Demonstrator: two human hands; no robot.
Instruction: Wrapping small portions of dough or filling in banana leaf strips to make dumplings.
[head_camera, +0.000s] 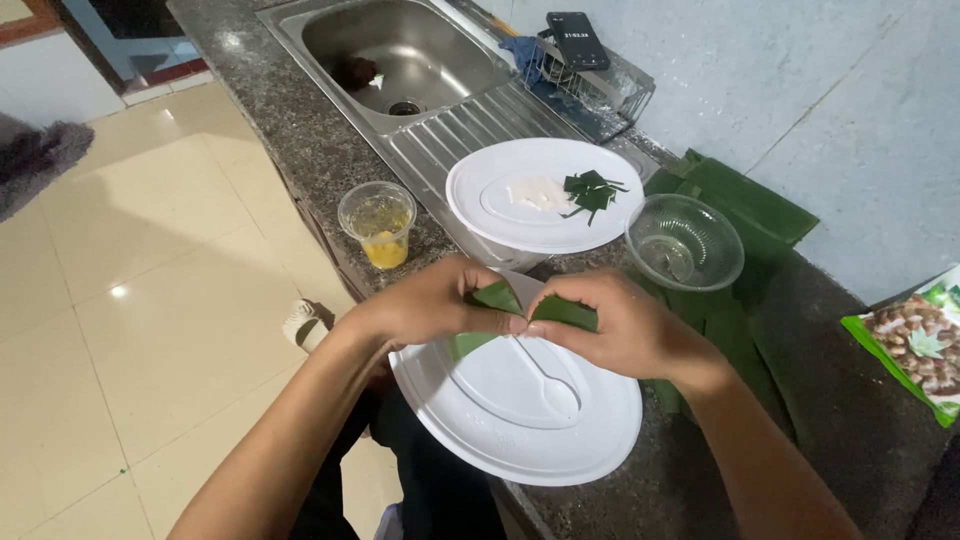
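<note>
Both hands pinch a folded green leaf piece (565, 311) above a white round lid (520, 440) on the dark stone counter. My left hand (430, 305) grips its left side and my right hand (625, 330) grips its right side, thumbs meeting in the middle. A white plastic spoon (552, 380) lies on that lid, just under the hands. Beyond them a second white lid (500, 215) carries small cut green leaf strips (592, 190) and some white pieces (538, 193).
A clear glass bowl (685, 242) stands on flat green leaves (750, 205) at the right. A plastic cup with yellow liquid (378, 224) sits near the counter edge. A steel sink (400, 50), a wire rack holding a phone (578, 40) and a printed food packet (915, 340) are also here.
</note>
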